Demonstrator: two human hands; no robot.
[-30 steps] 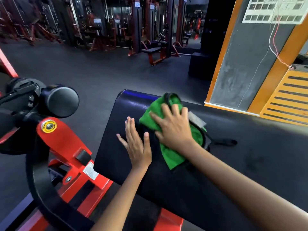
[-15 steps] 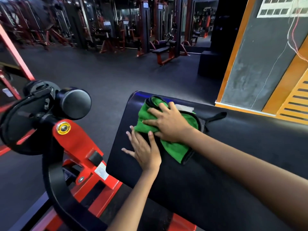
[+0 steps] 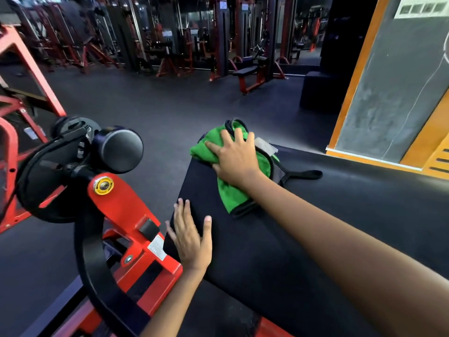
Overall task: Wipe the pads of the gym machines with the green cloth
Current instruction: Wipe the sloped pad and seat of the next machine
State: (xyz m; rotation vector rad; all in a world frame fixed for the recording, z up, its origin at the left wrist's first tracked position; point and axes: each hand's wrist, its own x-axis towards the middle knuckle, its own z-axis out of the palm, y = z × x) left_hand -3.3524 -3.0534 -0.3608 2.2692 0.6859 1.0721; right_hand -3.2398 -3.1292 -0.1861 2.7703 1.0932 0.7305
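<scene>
A wide black pad point(image 3: 303, 229) of a red-framed gym machine fills the lower right. The green cloth point(image 3: 233, 193), edged in black, lies bunched at the pad's far left corner and hangs slightly past the edge. My right hand point(image 3: 234, 161) presses flat on top of the cloth with its fingers spread. My left hand point(image 3: 192, 237) rests flat on the pad's near left edge, fingers straight, apart from the cloth.
The machine's red arm point(image 3: 126, 210) with a black roller point(image 3: 119, 148) and curved black bar stands at left. A black strap point(image 3: 303, 175) lies on the pad behind the cloth. An orange-trimmed grey wall point(image 3: 388, 93) rises at right. More machines and a bench point(image 3: 245, 72) stand across the dark floor.
My right hand has pushed the cloth further out to the pad's far left corner. My left hand has slid back along the pad's left edge, away from the cloth.
</scene>
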